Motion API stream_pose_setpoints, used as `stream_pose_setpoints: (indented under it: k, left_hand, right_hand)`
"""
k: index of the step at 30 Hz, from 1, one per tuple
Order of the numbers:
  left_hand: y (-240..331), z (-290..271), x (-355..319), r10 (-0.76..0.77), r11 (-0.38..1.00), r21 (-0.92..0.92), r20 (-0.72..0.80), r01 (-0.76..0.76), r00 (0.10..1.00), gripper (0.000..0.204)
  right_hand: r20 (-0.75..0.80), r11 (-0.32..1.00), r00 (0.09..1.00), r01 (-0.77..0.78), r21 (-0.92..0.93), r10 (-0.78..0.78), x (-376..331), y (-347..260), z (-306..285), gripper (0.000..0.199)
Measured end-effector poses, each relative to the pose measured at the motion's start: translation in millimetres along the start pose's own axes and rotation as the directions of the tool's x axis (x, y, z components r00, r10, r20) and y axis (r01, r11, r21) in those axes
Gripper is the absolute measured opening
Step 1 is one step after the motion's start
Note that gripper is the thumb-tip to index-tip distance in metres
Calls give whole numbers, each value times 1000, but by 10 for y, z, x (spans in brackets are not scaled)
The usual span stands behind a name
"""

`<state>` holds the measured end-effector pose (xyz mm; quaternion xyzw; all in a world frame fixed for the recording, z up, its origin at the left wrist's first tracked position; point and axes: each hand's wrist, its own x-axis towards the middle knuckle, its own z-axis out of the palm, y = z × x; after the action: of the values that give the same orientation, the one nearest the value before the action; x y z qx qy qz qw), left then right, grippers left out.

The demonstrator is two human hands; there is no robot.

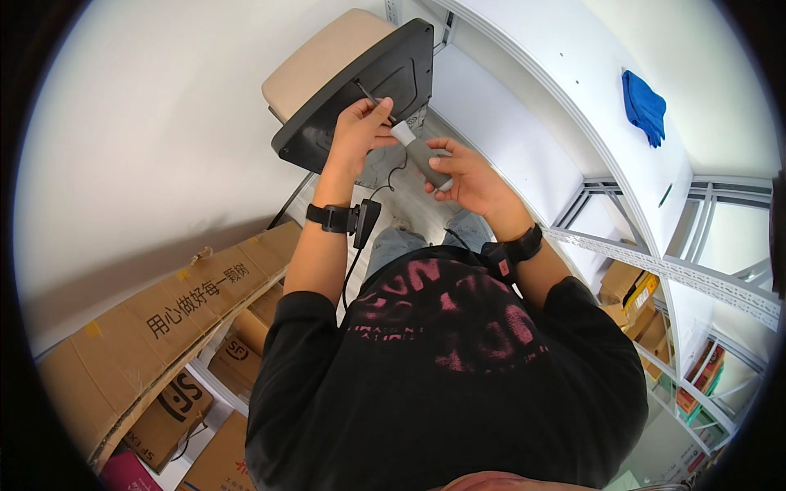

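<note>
A screwdriver [424, 162] with a thick grey handle and a pale collar slants up and left. My right hand [475, 178] has its fingers wrapped round the handle's lower end. Higher up, the thumb and fingers of my left hand [359, 131] pinch the dark shaft. The shaft's end lies against the black underside of a chair seat [315, 127]; whether it sits in a screw or a hole I cannot tell. Tipped on its side, the seat shows its tan cushion [327, 57] facing away to the left. Both wrists wear black straps with small devices and cables.
A long cardboard box [164, 327] runs along the left wall, above several smaller cartons [168, 417]. White metal shelving [524, 61] rises on the right, with a blue cloth [644, 108] on its white surface. Boxes [626, 286] sit on shelves to the right.
</note>
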<state>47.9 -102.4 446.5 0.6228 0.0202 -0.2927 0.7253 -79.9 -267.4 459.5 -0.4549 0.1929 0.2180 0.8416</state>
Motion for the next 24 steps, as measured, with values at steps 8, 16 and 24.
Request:
stream_pose_setpoints:
  k: [8,16,24]
  left_hand:
    - [-148,-11,59,48,996,-70,35,-46,998,15]
    - [-47,106,-8,7,1000,-26,14,-6,1000,19]
    - [-145,53,69,43,995,-94,40,-39,998,17]
  right_hand:
    - [-69,997,997,43,-61,-47,-31,-29,40,43]
    - [1,523,839,340,-782,-544,39,134,-40,40]
    - [-71,962,991,91,-257,-112,-41,-74,-59,43]
